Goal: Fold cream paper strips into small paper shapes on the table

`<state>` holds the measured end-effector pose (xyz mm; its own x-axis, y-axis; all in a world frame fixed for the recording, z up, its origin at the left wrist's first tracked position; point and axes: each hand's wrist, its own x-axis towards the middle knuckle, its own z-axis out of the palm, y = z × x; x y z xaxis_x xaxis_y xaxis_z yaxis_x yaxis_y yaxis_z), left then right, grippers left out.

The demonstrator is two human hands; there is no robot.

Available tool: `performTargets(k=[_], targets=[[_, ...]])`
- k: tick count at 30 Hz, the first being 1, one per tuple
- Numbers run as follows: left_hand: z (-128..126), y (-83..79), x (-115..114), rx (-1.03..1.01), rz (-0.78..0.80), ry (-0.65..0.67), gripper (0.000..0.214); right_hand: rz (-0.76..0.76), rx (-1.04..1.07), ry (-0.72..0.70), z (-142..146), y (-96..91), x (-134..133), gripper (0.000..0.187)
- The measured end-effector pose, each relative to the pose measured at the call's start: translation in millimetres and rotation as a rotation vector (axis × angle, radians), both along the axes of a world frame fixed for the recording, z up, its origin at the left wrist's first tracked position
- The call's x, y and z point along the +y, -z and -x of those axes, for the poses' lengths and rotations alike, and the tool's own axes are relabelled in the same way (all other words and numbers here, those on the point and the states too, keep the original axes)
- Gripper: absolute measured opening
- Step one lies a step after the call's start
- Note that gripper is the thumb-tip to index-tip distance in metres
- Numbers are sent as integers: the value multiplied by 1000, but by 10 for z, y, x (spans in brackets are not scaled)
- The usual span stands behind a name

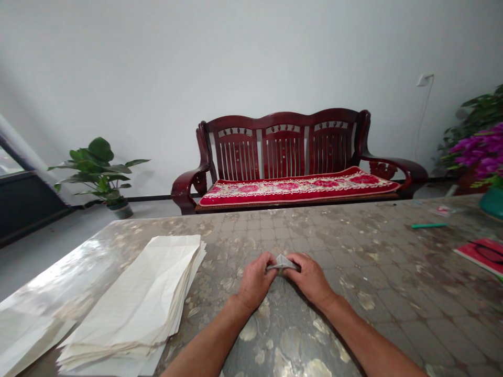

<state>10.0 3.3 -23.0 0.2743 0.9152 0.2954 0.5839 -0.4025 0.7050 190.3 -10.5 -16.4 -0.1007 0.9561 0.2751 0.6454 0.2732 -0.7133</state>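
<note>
Grey folded paper (282, 263) pinched btwn left hand (255, 283) & right hand (312, 277), both clamped on it, just above worktop (353, 251) centre. Paper stack (145, 298) lies well to the left.

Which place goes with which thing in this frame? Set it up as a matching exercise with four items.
Things:
1. small folded paper
2. stack of paper sheets
3. green pen
4. wooden bench

Places:
a. by the wall, beyond the table
b. on the table, left of the left hand
c. pinched between the left hand and right hand
d. on the table, far right

Pairs: 1-c, 2-b, 3-d, 4-a
</note>
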Motion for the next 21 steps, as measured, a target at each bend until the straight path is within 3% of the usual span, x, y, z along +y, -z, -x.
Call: performTargets(k=[13, 21], targets=[[-30, -59, 19, -139, 109, 8, 9, -101, -12, -1, 10, 2, 27, 22], [5, 30, 145, -302, 190, -38, 21, 67, 243, -31, 29, 43, 46, 19]])
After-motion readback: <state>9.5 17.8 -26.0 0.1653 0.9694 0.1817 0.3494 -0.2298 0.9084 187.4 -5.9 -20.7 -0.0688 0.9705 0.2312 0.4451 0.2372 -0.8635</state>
